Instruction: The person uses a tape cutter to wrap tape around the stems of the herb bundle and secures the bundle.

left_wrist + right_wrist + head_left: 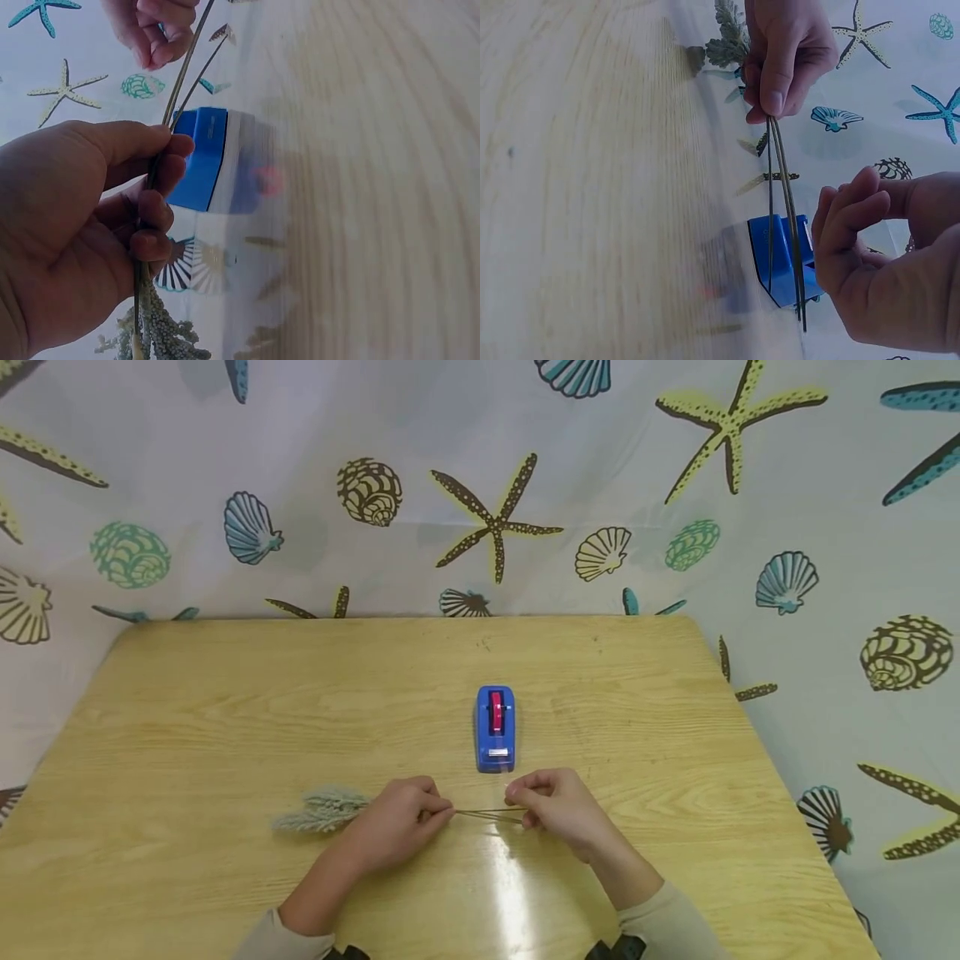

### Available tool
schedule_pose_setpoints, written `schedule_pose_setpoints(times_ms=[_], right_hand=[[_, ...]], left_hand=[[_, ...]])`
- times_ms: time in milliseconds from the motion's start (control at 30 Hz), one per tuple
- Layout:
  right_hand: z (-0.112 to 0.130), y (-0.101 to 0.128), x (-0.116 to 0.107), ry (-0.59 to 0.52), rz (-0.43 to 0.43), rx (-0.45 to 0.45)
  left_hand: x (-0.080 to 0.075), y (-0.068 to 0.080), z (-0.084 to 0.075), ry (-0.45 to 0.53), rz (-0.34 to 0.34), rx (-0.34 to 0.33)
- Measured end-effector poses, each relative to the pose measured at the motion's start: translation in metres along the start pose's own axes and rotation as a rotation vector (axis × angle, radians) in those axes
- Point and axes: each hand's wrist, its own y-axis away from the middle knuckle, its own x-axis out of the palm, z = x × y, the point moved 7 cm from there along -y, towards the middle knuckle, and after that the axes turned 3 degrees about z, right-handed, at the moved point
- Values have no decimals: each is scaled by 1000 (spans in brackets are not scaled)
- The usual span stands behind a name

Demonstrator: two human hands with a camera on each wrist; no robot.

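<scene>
My left hand pinches the thin stems of a bunch of pale green dried flowers. Its flower heads lie to the left of that hand, and the bare stem ends stretch right. Beside those ends is my right hand, thumb and forefinger tips together. A faint clear strip of tape shows between these fingertips and the front of a blue tape dispenser. The dispenser carries a red tape core and stands just beyond both hands. In the right wrist view the stems pass alongside the curled right fingers.
The hands work over a wooden table with rounded far corners. Behind it and along the sides hangs a white cloth printed with shells and starfish. Bright light reflects off the table between the forearms.
</scene>
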Motion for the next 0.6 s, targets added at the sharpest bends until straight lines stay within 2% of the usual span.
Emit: schedule_pose_setpoints(times_ms=[267,467,600], right_hand=[[-1,0,5,-45,-9,-13],[-2,0,5,-81,-21,-7],[-1,1,3,-93,-54,-14]], left_hand=[[12,-20,-12,4,-28,1],[15,-29,-21,0,-28,39],[16,-34,-22,-12,-23,34]])
